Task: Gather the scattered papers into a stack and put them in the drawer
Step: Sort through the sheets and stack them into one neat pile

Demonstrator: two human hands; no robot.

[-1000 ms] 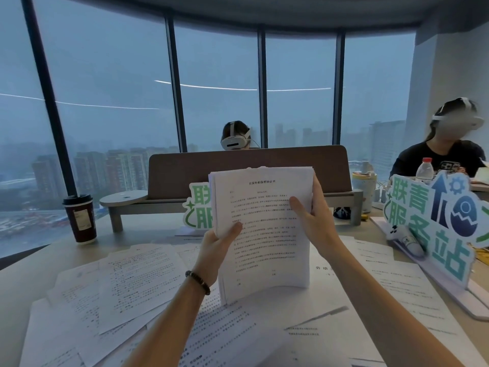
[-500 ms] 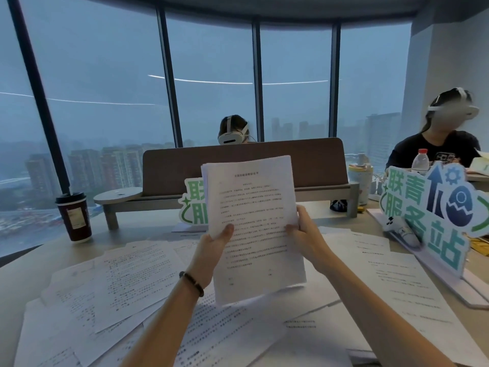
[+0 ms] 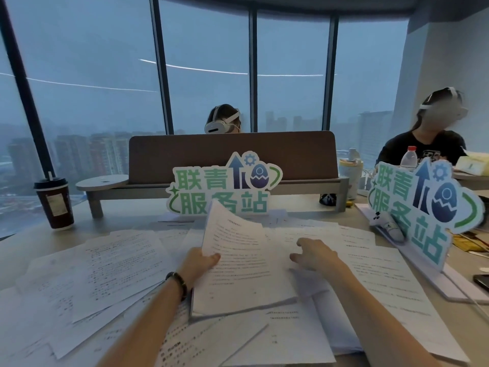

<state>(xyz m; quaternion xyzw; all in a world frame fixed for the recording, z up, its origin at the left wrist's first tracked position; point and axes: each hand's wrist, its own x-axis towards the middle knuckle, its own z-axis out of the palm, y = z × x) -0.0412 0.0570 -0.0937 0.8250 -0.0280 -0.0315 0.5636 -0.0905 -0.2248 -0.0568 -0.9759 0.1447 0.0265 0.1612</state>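
Left hand (image 3: 199, 263) fingers pinch our white printed paper stack (image 3: 238, 266); right hand (image 3: 316, 254), fingers spread and holding nothing, nears loose white sheets (image 3: 375, 263) rightward.

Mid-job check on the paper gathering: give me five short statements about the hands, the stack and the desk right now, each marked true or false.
1. The left hand grips the stack of papers. True.
2. The right hand also grips the stack. False: it is off the stack, fingers spread over the loose sheets.
3. A lidded coffee cup stands at the desk's far left. True.
4. All papers are gathered. False: many sheets lie scattered around the stack.
5. The stack is held high, clear of the desk. False: its lower edge rests on the sheets.
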